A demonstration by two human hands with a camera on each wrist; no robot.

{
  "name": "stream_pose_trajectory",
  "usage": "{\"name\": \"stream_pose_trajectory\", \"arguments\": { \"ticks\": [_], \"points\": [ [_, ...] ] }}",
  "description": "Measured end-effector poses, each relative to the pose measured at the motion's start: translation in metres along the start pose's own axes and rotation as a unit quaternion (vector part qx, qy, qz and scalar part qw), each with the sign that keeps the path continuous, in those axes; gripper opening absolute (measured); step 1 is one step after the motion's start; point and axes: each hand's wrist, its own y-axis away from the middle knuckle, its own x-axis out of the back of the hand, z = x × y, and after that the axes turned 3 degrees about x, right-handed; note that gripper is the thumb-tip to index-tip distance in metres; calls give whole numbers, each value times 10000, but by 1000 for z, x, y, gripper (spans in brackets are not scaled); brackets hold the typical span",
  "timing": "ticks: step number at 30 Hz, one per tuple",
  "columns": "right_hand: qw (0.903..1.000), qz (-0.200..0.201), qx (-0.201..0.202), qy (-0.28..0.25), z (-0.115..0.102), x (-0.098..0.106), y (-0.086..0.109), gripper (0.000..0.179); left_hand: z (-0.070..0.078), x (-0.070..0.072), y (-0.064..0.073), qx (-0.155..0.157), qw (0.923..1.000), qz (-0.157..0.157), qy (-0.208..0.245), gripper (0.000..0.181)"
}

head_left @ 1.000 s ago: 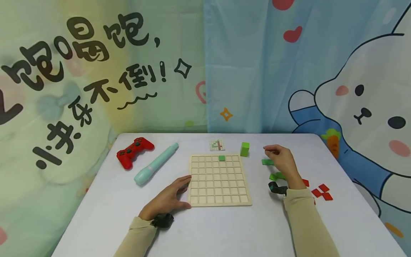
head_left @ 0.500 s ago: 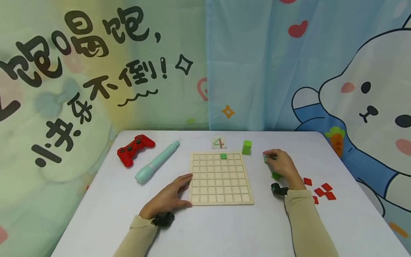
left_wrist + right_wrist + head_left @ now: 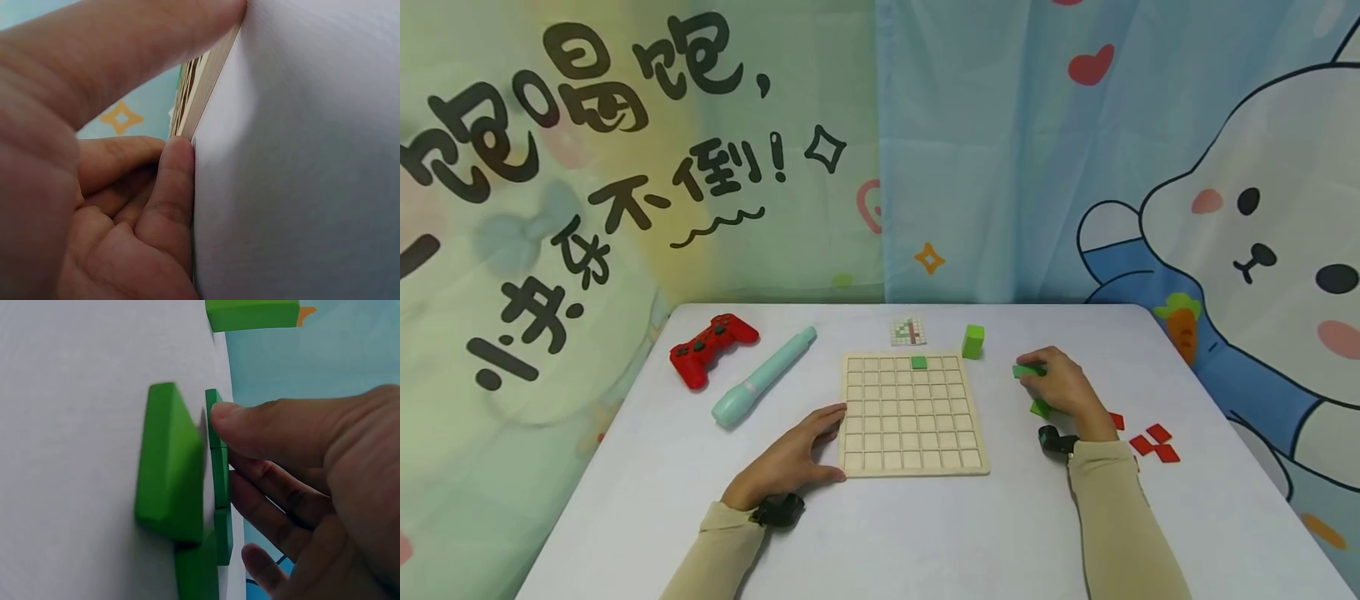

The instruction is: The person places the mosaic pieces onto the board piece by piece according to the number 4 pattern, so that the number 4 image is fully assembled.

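Note:
A wooden grid board (image 3: 910, 429) lies mid-table with one green tile (image 3: 919, 362) in its top row. Along the board's left edge rests my left hand (image 3: 784, 467), thumb near the lower corner and fingers spread higher up; the left wrist view shows a fingertip against the wooden edge (image 3: 209, 75). My right hand (image 3: 1060, 385) is over the green pieces on the right. In the right wrist view its thumb and fingers pinch the end tile (image 3: 211, 400) of a row of green tiles (image 3: 220, 478). A thicker green block (image 3: 169, 462) lies beside that row.
Beyond the board lie a small pattern card (image 3: 908, 332) and an upright light-green block (image 3: 973, 342). Several red tiles (image 3: 1159, 433) are scattered by the right forearm. At the left are a red game controller (image 3: 711, 348) and a mint-coloured tube (image 3: 765, 377).
My right hand has come down onto the green tiles, its fingertips now at them instead of above. The left hand stays at the board's edge. The head view has shifted slightly.

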Motion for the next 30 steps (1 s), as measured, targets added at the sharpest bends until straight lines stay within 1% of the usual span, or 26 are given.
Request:
{"name": "stream_pose_trajectory", "arguments": {
  "ticks": [7,11,14,18,23,30],
  "points": [
    [9996,182,190,88,1,0,-1,35,2,2,0,-27,10000,-20,-14,97],
    [9993,229,269,131,2,-1,-2,33,2,4,0,-82,10000,-3,7,96],
    [9992,247,289,131,3,-2,-3,32,1,3,1,-50,10000,7,19,96],
    [9992,257,269,126,5,-5,-3,32,-1,1,2,12,9999,-20,105,96],
    [9992,270,262,95,7,-8,-3,32,-3,-1,2,-7,9997,-41,256,95],
    [9997,222,125,-42,-2,-5,-3,36,0,-1,2,23,9997,-24,226,95]
  ]
}}
